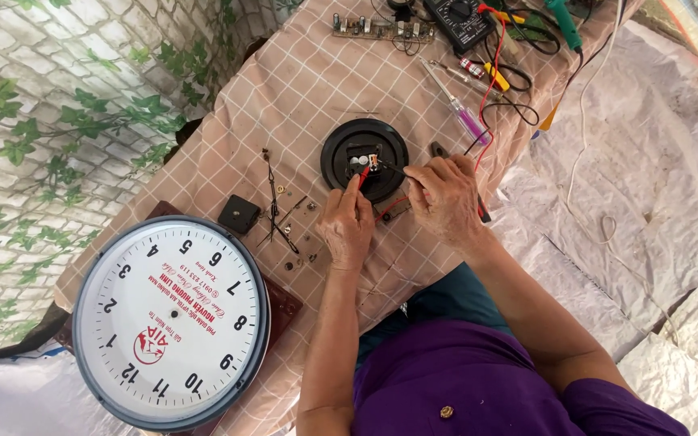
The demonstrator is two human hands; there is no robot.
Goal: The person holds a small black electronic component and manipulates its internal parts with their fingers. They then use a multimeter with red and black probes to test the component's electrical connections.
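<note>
- The left hand (pixel 347 226) pinches a red probe (pixel 363 177).
- The right hand (pixel 444 198) pinches a black probe (pixel 393 169).
- Both tips touch the round black disc (pixel 364 158) on the desk (pixel 300 89).
- A big clock face (pixel 171 321) lies nearby.

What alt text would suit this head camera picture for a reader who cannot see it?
Two hands, left and right, press a red probe and a black probe onto a round black part on a checked cloth. A big white clock face lies nearby.
</note>
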